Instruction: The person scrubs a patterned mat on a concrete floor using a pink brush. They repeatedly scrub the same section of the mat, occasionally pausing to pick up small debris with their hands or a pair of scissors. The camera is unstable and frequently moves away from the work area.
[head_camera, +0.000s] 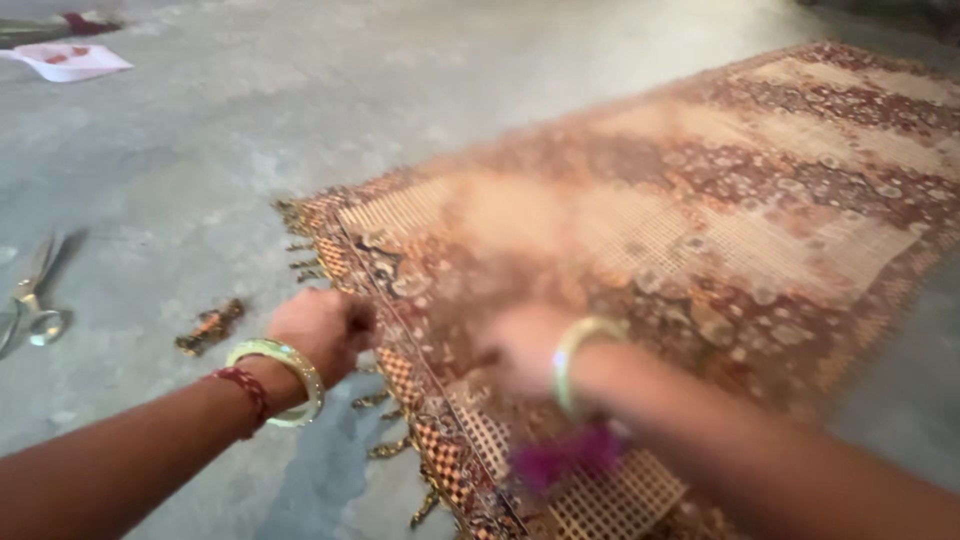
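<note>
A brown and cream patterned mat (720, 200) with a fringed edge lies on the grey floor. My left hand (322, 330), with a pale green bangle and a red thread at the wrist, is closed at the mat's fringed left border; what it grips is hidden. My right hand (525, 350), blurred by motion and wearing a green bangle, is over the mat just right of that border. Whether its fingers hold anything is unclear. A purple blur (565, 455) hangs under my right wrist.
Metal scissors (35, 295) lie on the floor at the far left. A small cut scrap of fringe (210, 326) lies between the scissors and the mat. A white sheet with red marks (68, 60) lies at the far top left.
</note>
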